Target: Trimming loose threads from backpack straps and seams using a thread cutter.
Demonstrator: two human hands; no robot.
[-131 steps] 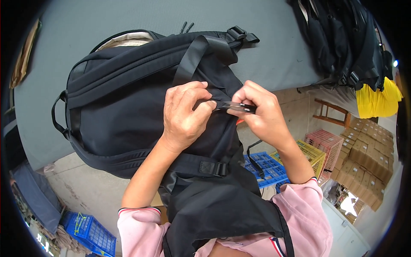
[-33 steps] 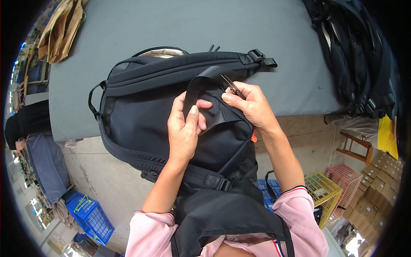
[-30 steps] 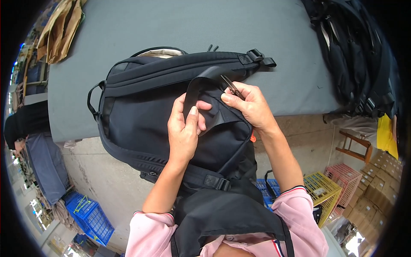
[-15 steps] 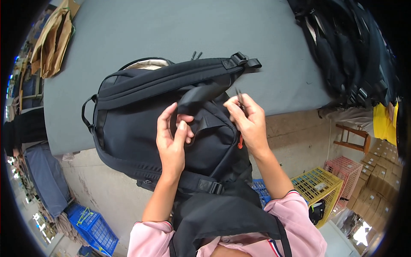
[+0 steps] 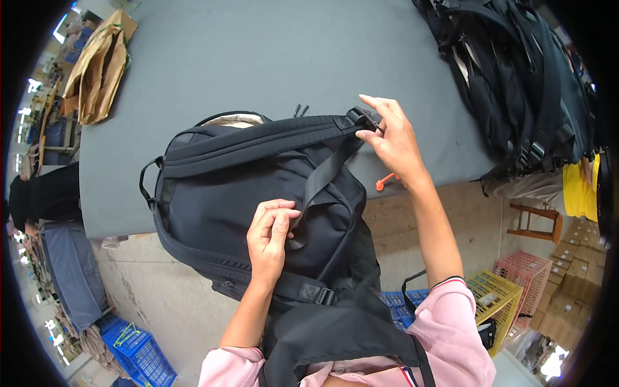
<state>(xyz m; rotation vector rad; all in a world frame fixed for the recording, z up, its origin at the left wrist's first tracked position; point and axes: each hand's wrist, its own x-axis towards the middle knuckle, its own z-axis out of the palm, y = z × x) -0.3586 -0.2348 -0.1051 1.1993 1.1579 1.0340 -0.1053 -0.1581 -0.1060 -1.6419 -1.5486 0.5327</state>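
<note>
A black backpack (image 5: 232,190) lies across the table's near edge, strap side up. Against its lower part, my left hand (image 5: 269,235) is closed, thumb and fingers pinching the loose end of a black webbing strap (image 5: 320,180). That strap rises to the plastic buckle (image 5: 359,117) on the far shoulder strap (image 5: 258,145). My right hand (image 5: 394,138) is at this buckle, thumb and forefinger spread around it. A slim dark tool (image 5: 378,127) shows partly between its fingers; most of it is hidden. Below that palm sticks out a small orange piece (image 5: 385,182).
More black backpacks (image 5: 516,84) are heaped at the table's right. Brown paper (image 5: 100,71) lies at the far left of the grey table (image 5: 290,51). Blue (image 5: 138,351), yellow (image 5: 493,293) and pink crates (image 5: 522,274) stand on the floor. A person in yellow (image 5: 580,187) is at the right.
My right hand has moved away from me to the buckle, its fingers spreading. My left hand has closed on the webbing end, and the strap is drawn out longer. The orange piece moved with my right hand.
</note>
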